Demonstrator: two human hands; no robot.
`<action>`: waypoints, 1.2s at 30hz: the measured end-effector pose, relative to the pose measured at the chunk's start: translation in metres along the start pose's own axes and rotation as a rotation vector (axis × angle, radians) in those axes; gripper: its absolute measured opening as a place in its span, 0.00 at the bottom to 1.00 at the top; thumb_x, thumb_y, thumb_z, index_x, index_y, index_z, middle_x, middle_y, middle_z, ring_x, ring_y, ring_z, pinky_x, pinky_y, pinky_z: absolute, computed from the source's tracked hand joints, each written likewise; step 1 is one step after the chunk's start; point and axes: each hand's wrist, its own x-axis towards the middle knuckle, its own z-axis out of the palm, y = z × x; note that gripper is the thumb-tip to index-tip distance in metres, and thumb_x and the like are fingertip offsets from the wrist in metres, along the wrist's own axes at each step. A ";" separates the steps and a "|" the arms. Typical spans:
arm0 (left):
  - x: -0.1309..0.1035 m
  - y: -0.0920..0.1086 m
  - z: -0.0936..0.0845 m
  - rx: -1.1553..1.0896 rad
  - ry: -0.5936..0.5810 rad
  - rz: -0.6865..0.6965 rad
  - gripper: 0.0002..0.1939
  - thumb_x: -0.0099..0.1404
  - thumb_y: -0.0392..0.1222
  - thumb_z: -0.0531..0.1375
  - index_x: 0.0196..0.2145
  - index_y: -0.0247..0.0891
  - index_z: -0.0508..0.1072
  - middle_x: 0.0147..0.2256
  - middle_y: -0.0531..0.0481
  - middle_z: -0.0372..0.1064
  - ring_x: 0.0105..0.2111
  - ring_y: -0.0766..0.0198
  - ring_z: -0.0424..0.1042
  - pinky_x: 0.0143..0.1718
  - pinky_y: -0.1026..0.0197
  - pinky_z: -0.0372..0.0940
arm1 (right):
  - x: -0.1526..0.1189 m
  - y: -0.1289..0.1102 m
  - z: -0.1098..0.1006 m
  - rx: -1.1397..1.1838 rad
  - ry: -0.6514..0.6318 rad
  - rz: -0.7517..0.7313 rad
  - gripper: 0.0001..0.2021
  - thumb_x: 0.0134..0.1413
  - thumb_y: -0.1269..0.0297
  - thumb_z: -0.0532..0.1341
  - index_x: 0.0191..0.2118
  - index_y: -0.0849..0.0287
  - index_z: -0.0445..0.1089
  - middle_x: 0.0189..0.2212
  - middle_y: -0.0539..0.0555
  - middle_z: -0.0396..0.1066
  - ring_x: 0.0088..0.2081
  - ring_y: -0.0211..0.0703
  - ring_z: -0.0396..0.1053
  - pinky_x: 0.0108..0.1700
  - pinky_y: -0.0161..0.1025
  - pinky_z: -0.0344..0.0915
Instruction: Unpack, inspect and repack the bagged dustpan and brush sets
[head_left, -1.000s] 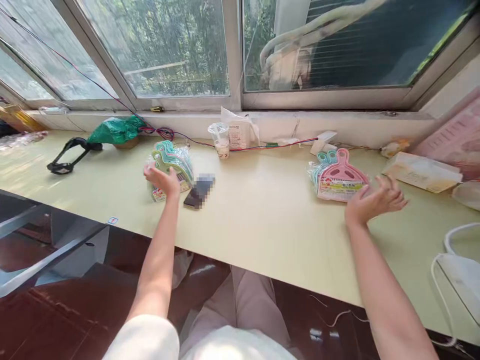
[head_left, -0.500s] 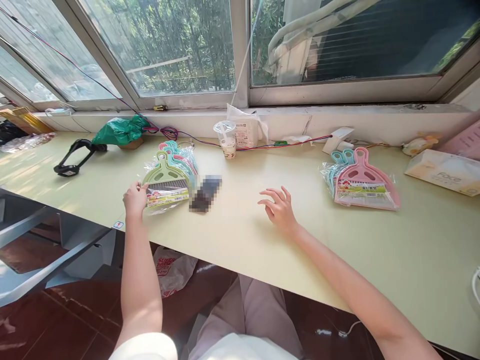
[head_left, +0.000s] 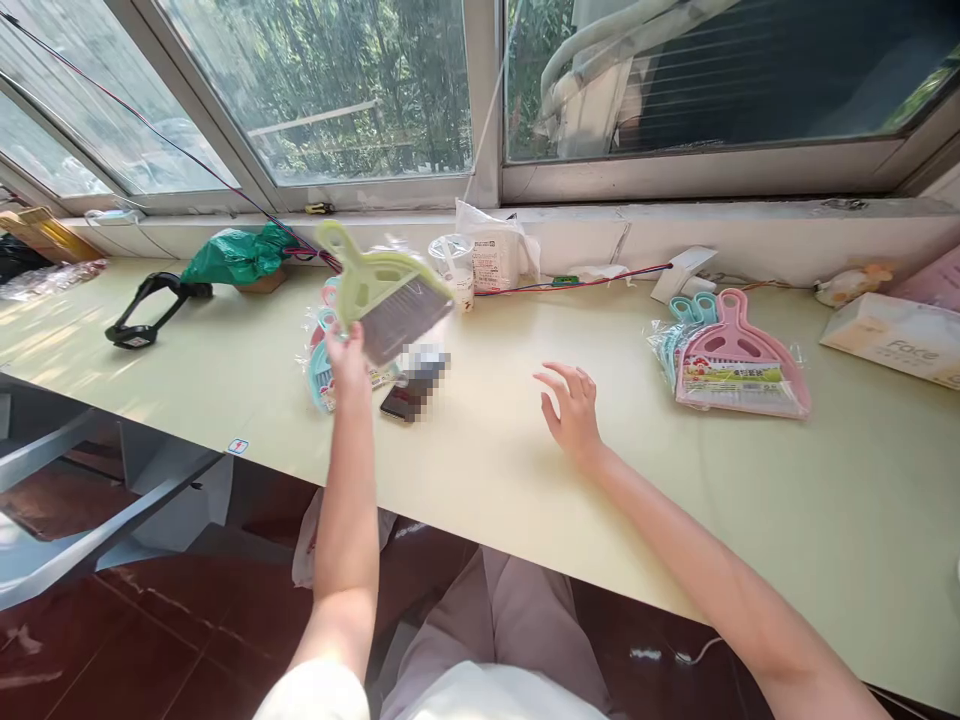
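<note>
My left hand (head_left: 348, 362) grips the lower left edge of a green dustpan set (head_left: 386, 290), tilted and lifted above the table. Beneath it, partly hidden, lie wrapped dustpan sets (head_left: 321, 376) in blue and pink. A dark phone (head_left: 409, 392), partly pixelated, rests just right of them. My right hand (head_left: 574, 405) hovers over the middle of the table with its fingers apart and holds nothing. Farther right, a pink dustpan set (head_left: 739, 360) in clear plastic lies on top of blue ones (head_left: 667, 350).
Along the window side stand a plastic cup (head_left: 455, 270), a white package (head_left: 499, 255) and a green bag (head_left: 236, 255). A black frame-like object (head_left: 146, 315) lies at left, a tissue box (head_left: 896, 338) at right. The table's front edge (head_left: 480, 540) runs before my legs.
My left hand has lifted the green dustpan set off the left pile and moved it up and right. My right hand has shifted slightly right, still with fingers apart.
</note>
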 end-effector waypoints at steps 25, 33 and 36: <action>-0.107 -0.044 0.133 -0.046 -1.013 -0.200 0.28 0.67 0.59 0.61 0.60 0.45 0.67 0.59 0.43 0.68 0.62 0.49 0.64 0.64 0.45 0.56 | 0.007 0.061 0.004 0.870 0.398 0.980 0.25 0.46 0.48 0.70 0.48 0.53 0.68 0.45 0.54 0.71 0.43 0.43 0.73 0.42 0.41 0.73; -0.036 -0.045 0.052 1.274 -0.742 0.489 0.14 0.62 0.41 0.65 0.46 0.42 0.81 0.65 0.39 0.60 0.67 0.40 0.52 0.67 0.34 0.39 | 0.014 0.060 -0.002 1.149 0.517 1.077 0.26 0.32 0.52 0.78 0.34 0.56 0.67 0.31 0.45 0.70 0.27 0.32 0.66 0.33 0.36 0.72; -0.052 -0.055 0.049 1.313 -0.757 0.603 0.09 0.63 0.36 0.63 0.37 0.45 0.83 0.64 0.44 0.64 0.65 0.43 0.56 0.68 0.34 0.37 | 0.016 0.062 -0.002 1.167 0.520 1.060 0.26 0.32 0.52 0.78 0.35 0.56 0.67 0.31 0.45 0.70 0.28 0.33 0.68 0.33 0.36 0.72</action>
